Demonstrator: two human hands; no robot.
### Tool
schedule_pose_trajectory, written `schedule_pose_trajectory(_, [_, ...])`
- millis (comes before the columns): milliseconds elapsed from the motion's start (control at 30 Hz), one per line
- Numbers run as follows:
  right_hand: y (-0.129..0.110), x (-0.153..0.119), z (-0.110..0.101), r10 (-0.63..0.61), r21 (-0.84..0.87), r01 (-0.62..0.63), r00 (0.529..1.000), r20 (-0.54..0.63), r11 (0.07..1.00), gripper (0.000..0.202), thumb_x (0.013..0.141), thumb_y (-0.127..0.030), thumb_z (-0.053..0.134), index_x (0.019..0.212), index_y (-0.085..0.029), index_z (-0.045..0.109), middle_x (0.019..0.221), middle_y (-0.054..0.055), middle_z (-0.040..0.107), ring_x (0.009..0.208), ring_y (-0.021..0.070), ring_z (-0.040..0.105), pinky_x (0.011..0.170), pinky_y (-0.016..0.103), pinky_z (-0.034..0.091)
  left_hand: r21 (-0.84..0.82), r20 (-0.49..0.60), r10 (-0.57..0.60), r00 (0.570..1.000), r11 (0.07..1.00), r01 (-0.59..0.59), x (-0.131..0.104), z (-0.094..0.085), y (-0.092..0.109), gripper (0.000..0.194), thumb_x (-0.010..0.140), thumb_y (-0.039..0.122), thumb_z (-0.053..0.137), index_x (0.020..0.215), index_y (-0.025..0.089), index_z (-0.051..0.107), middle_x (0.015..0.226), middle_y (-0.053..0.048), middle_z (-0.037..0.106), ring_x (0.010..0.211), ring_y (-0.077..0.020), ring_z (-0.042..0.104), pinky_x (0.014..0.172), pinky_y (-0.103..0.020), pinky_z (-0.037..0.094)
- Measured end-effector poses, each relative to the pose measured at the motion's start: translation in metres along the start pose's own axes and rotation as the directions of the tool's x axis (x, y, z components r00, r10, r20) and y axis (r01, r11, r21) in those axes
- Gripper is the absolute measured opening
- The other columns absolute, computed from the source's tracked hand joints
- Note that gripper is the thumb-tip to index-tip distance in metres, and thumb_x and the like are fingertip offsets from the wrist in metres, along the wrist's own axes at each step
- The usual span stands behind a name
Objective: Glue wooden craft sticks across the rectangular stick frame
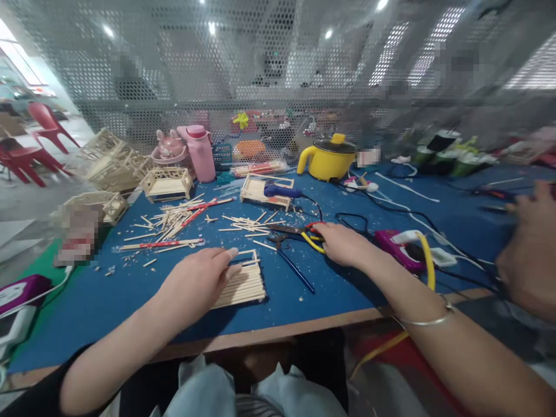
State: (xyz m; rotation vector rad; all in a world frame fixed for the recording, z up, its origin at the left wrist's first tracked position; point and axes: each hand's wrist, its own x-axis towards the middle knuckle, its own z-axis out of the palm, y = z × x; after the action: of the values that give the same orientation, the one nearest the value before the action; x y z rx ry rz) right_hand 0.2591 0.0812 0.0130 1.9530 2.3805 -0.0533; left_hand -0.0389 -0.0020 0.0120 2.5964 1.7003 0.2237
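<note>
My left hand (195,280) is closed on a small panel of glued wooden sticks (243,285) near the table's front edge, its fingers lying across the panel's left part. A little frame of sticks stands up at the panel's far side. My right hand (341,243) has its fingers closed on the handles of scissors (313,237), one red and one yellow. The dark blades point left toward a scatter of loose sticks (249,223). Beside the blades lie blue-handled pliers (295,269), touched by neither hand.
Behind are a stick-built miniature bed (267,191) with a blue glue gun (282,190), a yellow pot (328,162) and a pink flask (201,153). More sticks (178,219) lie left. A purple power strip (399,250) and cables are right. Another person's hand (530,249) shows far right.
</note>
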Motion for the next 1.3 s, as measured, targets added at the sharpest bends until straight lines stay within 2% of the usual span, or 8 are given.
schedule_pose_trajectory(267, [-0.051,-0.037,0.008,-0.06,-0.012,0.06,0.998,0.005,0.998,0.032,0.09,-0.048,0.049,0.093,-0.018,0.061,0.09,0.01,0.07,0.082,0.0251,0.067,0.066,0.031,0.043,-0.115,0.151,0.018,0.988,0.993,-0.001,0.034,0.0,0.013,0.035,0.093,0.032,0.038,0.089,0.02,0.071,0.086,-0.008,0.074,0.082,-0.023,0.069,0.069,-0.03,0.048])
schedule_pose_trajectory(500, [-0.069,-0.039,0.03,-0.052,0.065,0.054,0.998,-0.023,0.996,0.017,0.091,-0.026,0.045,0.093,-0.016,0.059,0.091,0.013,0.071,0.081,0.0263,0.068,0.064,0.031,0.041,-0.164,0.153,0.029,0.988,0.986,-0.004,0.035,0.001,0.019,0.037,0.093,0.029,0.036,0.077,0.019,0.068,0.077,-0.008,0.072,0.074,-0.0227,0.067,0.061,-0.028,0.04])
schedule_pose_trajectory(700, [-0.054,-0.049,0.001,0.032,0.26,0.008,0.988,-0.15,0.965,0.023,0.095,-0.031,0.035,0.084,-0.02,0.052,0.076,0.005,0.064,0.071,0.0192,0.062,0.06,0.028,0.04,-0.223,0.128,0.017,0.992,0.975,0.012,0.034,0.005,0.018,0.033,0.09,0.025,0.039,0.078,0.019,0.069,0.075,-0.007,0.072,0.069,-0.0194,0.064,0.057,-0.026,0.036])
schedule_pose_trajectory(800, [-0.04,-0.06,-0.019,0.136,0.687,0.057,0.965,-0.223,0.725,0.03,0.096,-0.041,0.033,0.072,-0.024,0.04,0.057,-0.005,0.045,0.046,0.0111,0.045,0.045,0.023,0.034,-0.281,0.106,0.003,0.994,0.959,0.027,0.035,0.007,0.017,0.03,0.087,0.023,0.042,0.077,0.018,0.069,0.074,-0.006,0.071,0.065,-0.0176,0.063,0.056,-0.025,0.036])
schedule_pose_trajectory(900, [-0.034,-0.07,-0.027,0.231,0.982,0.173,0.955,-0.187,0.08,0.039,0.085,-0.046,0.056,0.063,-0.023,0.034,0.054,-0.009,0.033,0.04,0.0075,0.033,0.038,0.02,0.028,-0.345,0.064,-0.015,0.998,0.938,0.036,0.038,0.01,0.013,0.026,0.085,0.022,0.045,0.074,0.018,0.069,0.071,-0.005,0.071,0.064,-0.0167,0.061,0.057,-0.025,0.037])
schedule_pose_trajectory(967, [-0.035,-0.077,-0.022,0.246,0.957,0.249,0.946,-0.209,-0.146,0.038,0.075,-0.047,0.069,0.062,-0.022,0.044,0.065,-0.004,0.05,0.056,0.0103,0.052,0.047,0.02,0.043,-0.388,0.006,-0.033,0.999,0.921,0.033,0.038,0.008,0.011,0.026,0.087,0.024,0.046,0.074,0.019,0.067,0.07,-0.003,0.069,0.064,-0.0159,0.061,0.059,-0.025,0.038])
schedule_pose_trajectory(1167, [-0.048,-0.094,0.009,0.338,0.965,0.152,0.938,-0.073,-0.214,0.034,0.073,-0.052,0.072,0.094,-0.025,0.069,0.106,0.005,0.069,0.1,0.0246,0.064,0.093,0.041,0.049,-0.577,-0.325,-0.194,0.926,0.816,-0.032,0.022,-0.016,0.03,0.035,0.097,0.039,0.033,0.107,0.019,0.06,0.092,-0.004,0.067,0.079,-0.0152,0.058,0.073,-0.025,0.043])
schedule_pose_trajectory(1300, [-0.064,-0.104,0.003,0.192,0.971,0.058,0.981,-0.013,-0.232,0.037,0.078,-0.049,0.069,0.103,-0.023,0.07,0.111,0.007,0.069,0.106,0.0277,0.062,0.097,0.044,0.045,-0.774,-0.244,-0.13,0.961,0.623,-0.112,0.004,-0.018,0.059,0.034,0.092,0.042,0.047,0.118,0.022,0.055,0.101,-0.004,0.066,0.083,-0.0167,0.058,0.074,-0.026,0.044])
